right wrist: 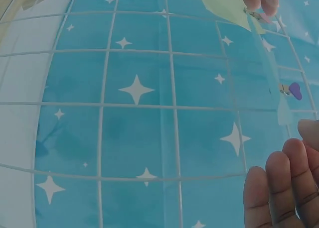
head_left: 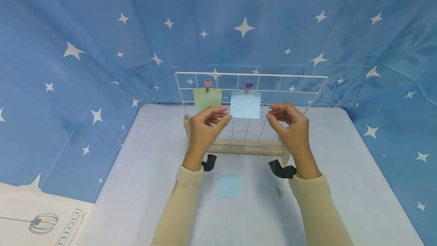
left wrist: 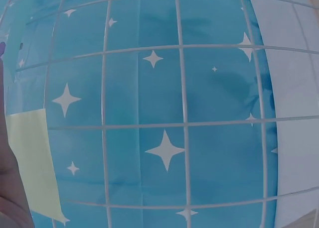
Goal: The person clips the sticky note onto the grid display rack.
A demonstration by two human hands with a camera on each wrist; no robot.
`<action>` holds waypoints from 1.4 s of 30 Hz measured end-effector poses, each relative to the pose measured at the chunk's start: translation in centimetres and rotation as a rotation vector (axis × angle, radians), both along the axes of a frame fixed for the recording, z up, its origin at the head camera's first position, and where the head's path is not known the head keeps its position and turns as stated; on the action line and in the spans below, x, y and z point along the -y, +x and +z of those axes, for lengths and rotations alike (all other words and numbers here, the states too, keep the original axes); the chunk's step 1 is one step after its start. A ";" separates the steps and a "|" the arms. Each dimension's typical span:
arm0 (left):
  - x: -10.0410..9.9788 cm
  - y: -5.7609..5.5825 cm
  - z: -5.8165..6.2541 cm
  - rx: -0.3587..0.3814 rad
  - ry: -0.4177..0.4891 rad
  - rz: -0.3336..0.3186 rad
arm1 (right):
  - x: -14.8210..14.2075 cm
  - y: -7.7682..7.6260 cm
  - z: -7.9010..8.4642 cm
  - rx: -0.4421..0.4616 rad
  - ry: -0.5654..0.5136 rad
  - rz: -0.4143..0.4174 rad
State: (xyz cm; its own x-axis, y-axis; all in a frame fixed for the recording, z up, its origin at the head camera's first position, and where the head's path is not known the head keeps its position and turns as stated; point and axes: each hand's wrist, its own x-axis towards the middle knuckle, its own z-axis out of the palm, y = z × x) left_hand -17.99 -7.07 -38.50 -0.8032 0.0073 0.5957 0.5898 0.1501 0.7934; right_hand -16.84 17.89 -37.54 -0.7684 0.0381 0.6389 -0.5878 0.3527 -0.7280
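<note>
A light blue paper note (head_left: 245, 104) hangs from a white wire grid (head_left: 286, 76) by a wooden clip with a purple heart (head_left: 249, 85). My left hand (head_left: 209, 123) is at the note's lower left edge, thumb tip right by the paper, thumb and forefinger slightly parted. Off the note's right edge, my right hand (head_left: 289, 122) holds nothing, its thumb and fingers bent with a gap between them. Left of the blue note hangs a green note (head_left: 201, 100) under a pink heart clip (head_left: 207, 84), partly behind my left fingers.
Another blue note (head_left: 229, 186) lies on the white table (head_left: 136, 200) between my forearms. A small wooden clip (head_left: 280, 192) lies near my right sleeve. The grid stands in a wooden base (head_left: 244, 149); behind it hangs a blue star-patterned cloth (head_left: 205, 48).
</note>
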 end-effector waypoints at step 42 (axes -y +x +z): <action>1.9 3.8 -5.7 0.200 -0.031 0.002 | -2.6 3.8 -5.9 0.145 0.031 -0.050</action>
State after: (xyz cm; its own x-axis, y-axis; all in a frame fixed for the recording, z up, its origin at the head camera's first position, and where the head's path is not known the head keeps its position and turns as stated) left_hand -14.16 -8.97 -44.24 -0.9053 0.0211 0.4242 0.4210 0.1773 0.8896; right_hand -13.01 20.51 -43.43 -0.8505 0.0607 0.5224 -0.4580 0.4028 -0.7924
